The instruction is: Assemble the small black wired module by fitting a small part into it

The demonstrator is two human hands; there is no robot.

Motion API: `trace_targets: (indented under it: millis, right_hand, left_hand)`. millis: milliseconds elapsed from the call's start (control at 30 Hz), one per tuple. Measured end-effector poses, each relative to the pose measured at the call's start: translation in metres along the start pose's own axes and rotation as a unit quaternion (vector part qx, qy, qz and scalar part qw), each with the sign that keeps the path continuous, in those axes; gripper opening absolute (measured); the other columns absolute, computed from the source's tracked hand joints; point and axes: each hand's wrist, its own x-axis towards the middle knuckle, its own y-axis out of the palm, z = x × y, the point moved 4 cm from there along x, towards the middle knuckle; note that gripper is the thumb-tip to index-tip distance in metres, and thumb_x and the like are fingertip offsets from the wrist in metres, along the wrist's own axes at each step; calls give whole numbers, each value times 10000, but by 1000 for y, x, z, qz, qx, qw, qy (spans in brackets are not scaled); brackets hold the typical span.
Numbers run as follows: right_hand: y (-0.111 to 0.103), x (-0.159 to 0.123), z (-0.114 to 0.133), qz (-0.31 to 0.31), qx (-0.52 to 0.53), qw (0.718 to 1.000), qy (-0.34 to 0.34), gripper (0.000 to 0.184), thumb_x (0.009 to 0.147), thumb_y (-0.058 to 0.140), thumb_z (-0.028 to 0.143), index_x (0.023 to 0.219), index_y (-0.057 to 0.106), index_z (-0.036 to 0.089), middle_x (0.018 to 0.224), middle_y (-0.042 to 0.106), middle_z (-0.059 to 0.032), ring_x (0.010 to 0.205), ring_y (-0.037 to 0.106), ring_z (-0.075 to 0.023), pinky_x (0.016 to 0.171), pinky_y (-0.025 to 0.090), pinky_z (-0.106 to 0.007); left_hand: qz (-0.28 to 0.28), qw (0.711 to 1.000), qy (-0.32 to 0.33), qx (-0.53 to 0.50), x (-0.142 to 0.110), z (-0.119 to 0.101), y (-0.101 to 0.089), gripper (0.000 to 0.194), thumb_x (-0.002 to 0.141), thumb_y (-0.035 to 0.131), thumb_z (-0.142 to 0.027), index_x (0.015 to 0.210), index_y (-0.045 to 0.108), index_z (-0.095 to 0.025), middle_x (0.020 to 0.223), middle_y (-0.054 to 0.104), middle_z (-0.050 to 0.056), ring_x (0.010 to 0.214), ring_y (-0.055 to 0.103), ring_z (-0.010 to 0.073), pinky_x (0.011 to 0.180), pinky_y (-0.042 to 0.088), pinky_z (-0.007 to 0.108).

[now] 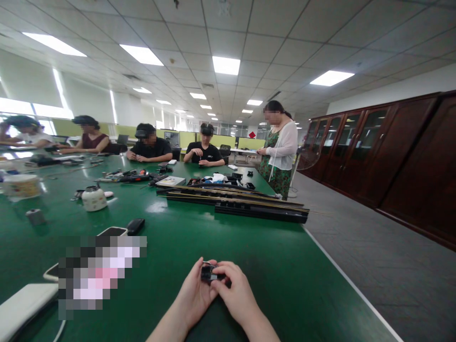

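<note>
Both hands meet above the green table [285,280], near its front edge. A small black plastic part [206,272] with an open hollow side sits between them. My left hand [195,289] is curled around it from the left, thumb up along its side. From the right, my right hand [237,287] pinches the part's near end between thumb and fingers. A thin pale strip or wire shows at its top edge. The part's exact kind is too small to make out, and the fingers cover some of it.
Left of my hands lie a phone [113,231], a black key fob-like object [136,226] and a white device [26,304] with a cable. Farther off are a white jar [94,198], a metal cylinder [35,217] and long black rails [261,213] with thin brass-coloured rods. Several people sit or stand around.
</note>
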Motion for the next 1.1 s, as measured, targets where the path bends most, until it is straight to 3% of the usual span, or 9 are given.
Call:
trace_targets:
  millis: [233, 500, 900, 1100]
  right_hand:
    - [1, -2, 1, 21, 0, 1000, 2, 252, 607, 586, 91, 777, 668, 259, 977, 612, -30, 968, 539, -223, 855, 381, -333]
    - [1, -2, 8, -3, 15, 1000, -14, 381, 604, 565, 79, 934, 613, 262, 981, 613, -17, 944, 552, -210, 834, 407, -318]
    - [2, -3, 5, 11, -32, 999, 5, 347, 635, 553, 110, 960, 574, 231, 974, 612, -19, 932, 555, -189, 803, 425, -291]
    - [0, -2, 5, 0, -31, 1000, -5, 329, 651, 543, 115, 962, 564, 220, 1008, 587, -31, 957, 543, -187, 810, 429, -281]
  left_hand:
    - [6, 1000, 0, -4, 2, 1, -1, 183, 787, 459, -289, 748, 546, -132, 695, 634, 63, 660, 626, 178, 617, 501, 309]
    - [29, 999, -21, -19, 2, -1, -1, 221, 759, 496, -341, 782, 550, -128, 760, 644, 92, 730, 636, 218, 604, 488, 294]
    - [19, 999, -34, -8, 1, -4, -1, 290, 749, 504, -388, 843, 548, -118, 756, 647, 103, 698, 641, 216, 572, 477, 271]
    - [21, 999, -5, 31, 1, -5, 3, 299, 761, 489, -393, 914, 512, -137, 811, 650, 106, 707, 643, 215, 594, 476, 282]
